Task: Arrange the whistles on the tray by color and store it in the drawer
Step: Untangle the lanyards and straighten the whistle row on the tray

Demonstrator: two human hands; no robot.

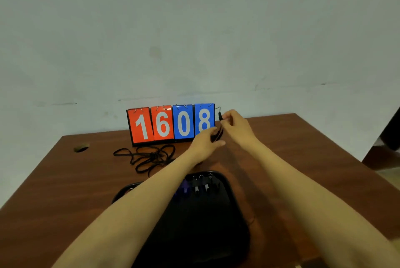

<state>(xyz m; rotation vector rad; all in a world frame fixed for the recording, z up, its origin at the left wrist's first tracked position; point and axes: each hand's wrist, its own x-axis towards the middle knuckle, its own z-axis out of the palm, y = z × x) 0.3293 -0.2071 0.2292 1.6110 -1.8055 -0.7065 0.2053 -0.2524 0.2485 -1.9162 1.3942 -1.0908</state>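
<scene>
Tray (225,181) partly behind forearms

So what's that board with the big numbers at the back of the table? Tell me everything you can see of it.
The scoreboard is a flip-card type standing upright at the table's far edge, against the wall. Four cards hang from small metal rings: two orange-red showing 1 and 6, two blue showing 0 and 8, digits white. Its base looks black. The left hand overlaps its lower right corner; actual contact is unclear.

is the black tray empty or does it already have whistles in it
Not empty. The black tray holds whistles lined along its far edge, purple beside black ones; the forearms hide the rest.
</scene>
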